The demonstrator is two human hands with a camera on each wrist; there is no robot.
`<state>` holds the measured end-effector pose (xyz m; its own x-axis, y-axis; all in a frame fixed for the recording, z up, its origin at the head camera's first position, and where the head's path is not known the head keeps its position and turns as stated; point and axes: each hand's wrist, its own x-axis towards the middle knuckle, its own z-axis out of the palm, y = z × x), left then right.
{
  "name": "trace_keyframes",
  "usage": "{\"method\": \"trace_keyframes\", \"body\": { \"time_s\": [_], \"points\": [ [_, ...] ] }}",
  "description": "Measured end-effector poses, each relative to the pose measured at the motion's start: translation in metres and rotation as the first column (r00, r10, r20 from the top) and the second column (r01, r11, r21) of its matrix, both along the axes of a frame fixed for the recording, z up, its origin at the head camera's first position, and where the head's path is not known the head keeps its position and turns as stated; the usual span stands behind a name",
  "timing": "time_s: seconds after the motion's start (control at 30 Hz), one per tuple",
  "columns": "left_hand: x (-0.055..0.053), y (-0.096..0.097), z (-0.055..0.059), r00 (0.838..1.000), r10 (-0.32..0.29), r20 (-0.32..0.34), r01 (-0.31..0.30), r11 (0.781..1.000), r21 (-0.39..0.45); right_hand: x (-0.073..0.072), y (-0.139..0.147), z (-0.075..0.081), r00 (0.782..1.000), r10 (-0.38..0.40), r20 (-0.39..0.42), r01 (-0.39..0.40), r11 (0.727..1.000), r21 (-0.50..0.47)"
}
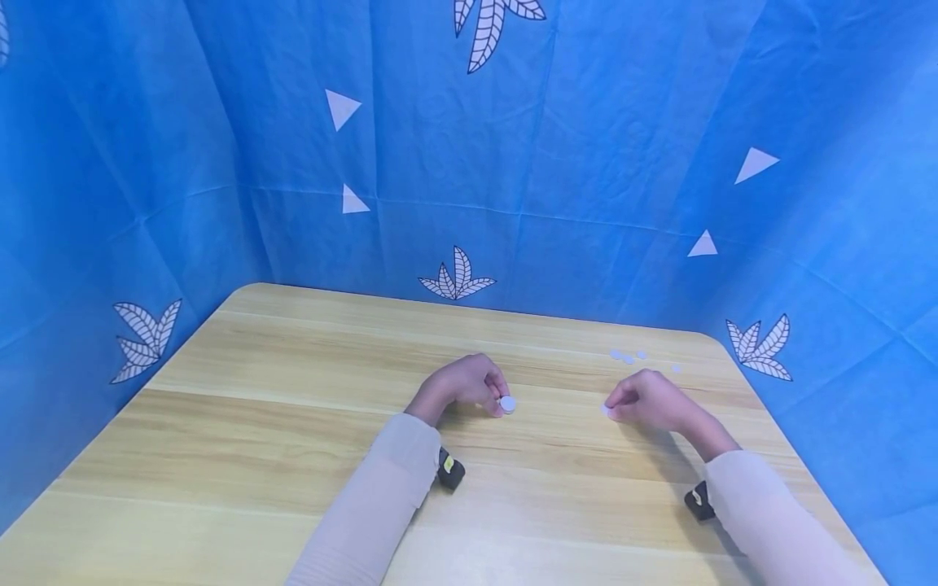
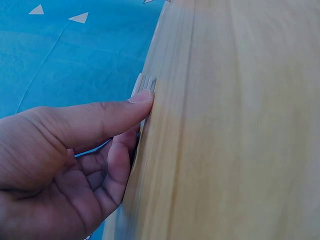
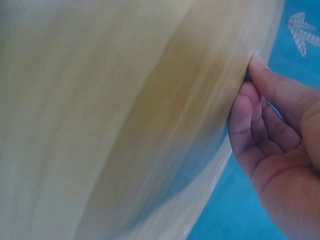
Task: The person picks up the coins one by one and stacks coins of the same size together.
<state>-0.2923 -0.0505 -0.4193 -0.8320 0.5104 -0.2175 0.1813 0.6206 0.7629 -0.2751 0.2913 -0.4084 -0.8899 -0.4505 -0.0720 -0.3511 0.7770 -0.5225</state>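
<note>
Between thumb and fingers, my left hand [image 1: 469,384] pinches a small stack of white discs [image 1: 508,404]. In the left wrist view several thin edges of the stack [image 2: 143,82] show past the thumb, close over the wooden table. My right hand [image 1: 650,399] pinches a single white disc [image 1: 607,410] low over the table, to the right of the stack. Fingers mostly hide that disc in the right wrist view, where the thumb [image 3: 280,87] meets the fingertips. Beyond the right hand, several loose white discs [image 1: 628,360] lie on the table, one disc [image 1: 676,369] set apart to the right.
The light wooden table [image 1: 293,488] has rounded far corners. Blue cloth [image 1: 586,146] with white leaf and triangle prints hangs behind it and along both sides. A small black device sits at the left wrist [image 1: 450,470] and another at the right wrist [image 1: 699,500].
</note>
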Motion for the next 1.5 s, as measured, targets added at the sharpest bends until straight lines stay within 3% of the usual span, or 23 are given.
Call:
{"method": "trace_keyframes", "body": {
  "time_s": [0.43,0.8,1.5],
  "points": [
    [-0.002,0.001,0.000,1.000,0.011,-0.004,-0.011,1.000,-0.016,0.004,-0.027,0.000,0.994,0.106,-0.027,-0.106,0.994,-0.022],
    [-0.002,0.001,-0.001,1.000,0.014,-0.002,-0.014,1.000,-0.024,0.002,-0.038,-0.001,0.993,0.120,-0.004,-0.120,0.992,-0.030],
    [0.002,0.001,0.002,1.000,0.026,0.013,-0.026,1.000,-0.008,0.002,-0.066,-0.002,0.985,0.171,-0.030,-0.172,0.984,-0.035]
  ]
}}
